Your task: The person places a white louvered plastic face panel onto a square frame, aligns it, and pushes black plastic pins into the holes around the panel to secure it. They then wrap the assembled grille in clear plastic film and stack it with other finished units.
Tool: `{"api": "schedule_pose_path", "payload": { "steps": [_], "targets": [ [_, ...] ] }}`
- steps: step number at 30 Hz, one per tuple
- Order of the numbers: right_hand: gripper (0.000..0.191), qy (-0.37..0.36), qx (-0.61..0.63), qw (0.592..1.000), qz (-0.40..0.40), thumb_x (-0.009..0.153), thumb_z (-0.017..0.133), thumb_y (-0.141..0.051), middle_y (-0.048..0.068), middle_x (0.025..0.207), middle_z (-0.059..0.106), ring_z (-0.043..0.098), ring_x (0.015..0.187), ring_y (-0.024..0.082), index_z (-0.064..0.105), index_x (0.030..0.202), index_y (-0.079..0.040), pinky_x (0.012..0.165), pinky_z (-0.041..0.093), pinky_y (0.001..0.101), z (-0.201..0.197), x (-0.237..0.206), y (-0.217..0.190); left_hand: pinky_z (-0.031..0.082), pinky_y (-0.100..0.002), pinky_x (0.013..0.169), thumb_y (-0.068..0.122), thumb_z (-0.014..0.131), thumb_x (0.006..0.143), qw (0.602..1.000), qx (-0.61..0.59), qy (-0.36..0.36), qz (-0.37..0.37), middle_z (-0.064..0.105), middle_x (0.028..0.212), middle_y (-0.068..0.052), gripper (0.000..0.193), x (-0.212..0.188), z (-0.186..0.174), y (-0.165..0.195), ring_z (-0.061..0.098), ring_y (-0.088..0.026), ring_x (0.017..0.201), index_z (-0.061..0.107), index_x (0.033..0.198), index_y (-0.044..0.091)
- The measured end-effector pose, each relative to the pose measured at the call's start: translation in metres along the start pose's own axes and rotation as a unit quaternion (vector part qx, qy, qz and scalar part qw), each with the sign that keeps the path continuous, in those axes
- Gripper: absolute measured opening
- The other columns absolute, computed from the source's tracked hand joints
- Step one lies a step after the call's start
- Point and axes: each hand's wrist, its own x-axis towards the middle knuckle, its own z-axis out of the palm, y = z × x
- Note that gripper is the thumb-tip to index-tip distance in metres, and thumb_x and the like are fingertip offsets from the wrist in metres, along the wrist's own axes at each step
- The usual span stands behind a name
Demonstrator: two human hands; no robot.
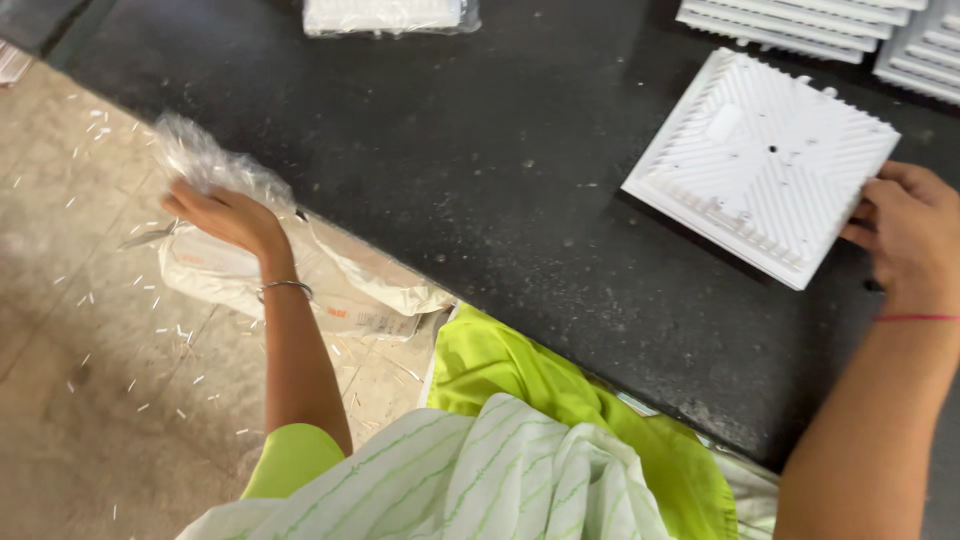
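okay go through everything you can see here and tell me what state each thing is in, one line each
White ribbed square panel: lying flat on the black counter, right hand gripping its right edge.
Clear plastic bag: crumpled, held by the left hand.
White sack: open, slumped on the floor.
Wrapped white pack: sealed in plastic.
Stacked white panels: piled flat.

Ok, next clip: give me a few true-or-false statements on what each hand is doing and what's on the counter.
1. The right hand grips the white ribbed square panel at its edge. True.
2. The left hand rests on the black counter. False: it reaches down into a clear plastic bag beside the counter.
3. The panel lies flat on the counter. True.
4. The floor is spotless. False: small white bits are scattered over it.
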Motion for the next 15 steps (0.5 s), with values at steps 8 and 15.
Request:
{"api": "schedule_pose_path", "payload": {
  "steps": [8,15],
  "targets": [
    [0.023,-0.013,0.018,1.0,0.002,0.112,0.055,-0.01,0.007,0.111,0.072,0.071,0.092,0.015,0.063,0.131,0.0,0.078,0.06,0.0331,0.018,0.006,-0.001,0.037,-0.047,0.113,0.036,0.044,0.113,0.923,0.232,-0.304,0.048,0.034,0.148,-0.038,0.057,-0.132,0.046,-0.067,0.042,-0.048,0.135,0.038,0.151,-0.006],
    [0.029,0.06,-0.1,0.993,0.034,0.103,0.058,-0.015,0.003,0.1,0.068,0.064,0.087,0.012,0.067,0.128,-0.003,0.076,0.057,0.0318,0.058,0.001,-0.04,0.041,-0.046,0.11,0.039,0.046,0.112,0.746,0.331,-0.577,0.008,0.04,0.146,-0.034,0.056,-0.166,0.122,-0.071,0.047,-0.045,0.132,0.043,0.148,-0.004]
  ]
}}
